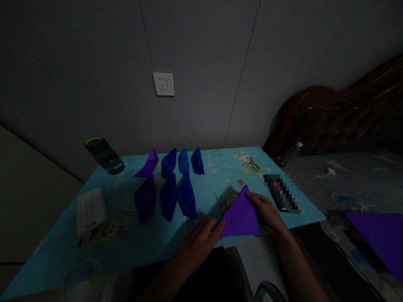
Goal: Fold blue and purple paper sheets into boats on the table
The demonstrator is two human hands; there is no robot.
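A sheet of purple paper [242, 218], folded into a triangular shape with its point upward, is held between my hands near the table's front edge. My left hand [201, 237] grips its lower left corner with thumb and fingers closed. On the right slanting side, my right hand [264, 209] pinches the paper near the top. To the left stand several folded paper boats in two rows, among them a purple boat [149, 164], a dark purple boat [145, 198], a blue boat [187, 197] and a lighter blue boat [184, 161].
A blue patterned cloth [217, 167] covers the table. At left are a dark bottle [105, 155] and a white power bank [92, 211] with a cable. A phone [281, 193] and yellow-handled scissors [256, 167] lie at right. More purple paper [382, 239] rests on the bed.
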